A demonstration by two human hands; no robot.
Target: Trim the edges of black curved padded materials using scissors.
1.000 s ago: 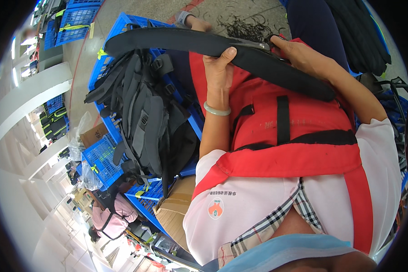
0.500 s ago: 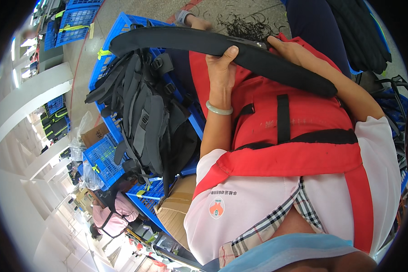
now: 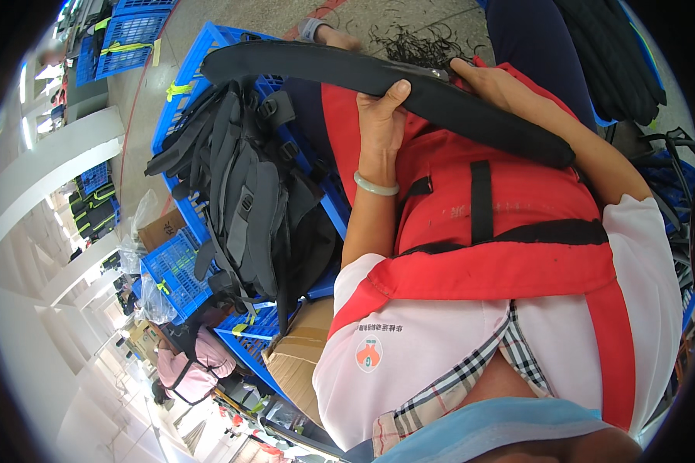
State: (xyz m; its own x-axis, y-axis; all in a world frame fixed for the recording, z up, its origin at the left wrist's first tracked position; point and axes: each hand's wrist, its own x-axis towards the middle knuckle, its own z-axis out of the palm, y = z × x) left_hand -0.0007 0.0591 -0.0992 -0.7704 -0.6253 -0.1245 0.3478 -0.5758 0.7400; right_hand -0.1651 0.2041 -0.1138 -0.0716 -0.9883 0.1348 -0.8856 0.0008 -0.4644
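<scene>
A long, curved black padded strap [image 3: 309, 63] lies across in front of my red apron [image 3: 432, 208]. My left hand [image 3: 381, 123] is closed on its middle, with the thumb on the upper face. Behind the strap's far edge is my right hand [image 3: 493, 86], fingers curled and partly hidden. At its fingertips shows a small silver metal tool [image 3: 439, 74], mostly covered by the strap and hand, so its kind is unclear. Beyond them, black thread or trim scraps [image 3: 421, 46] lie heaped on the floor.
To the left, a blue plastic crate [image 3: 161, 127] holds a pile of black and grey backpack parts [image 3: 243, 193]. More black padded pieces [image 3: 606, 58] are stacked at the far right. A cardboard box [image 3: 305, 355] stands near my left side; a person in pink [image 3: 197, 363] sits farther off.
The strap's left end has shifted slightly right and down a little, and my left hand has moved slightly right with it. My right hand has moved slightly left and away from me.
</scene>
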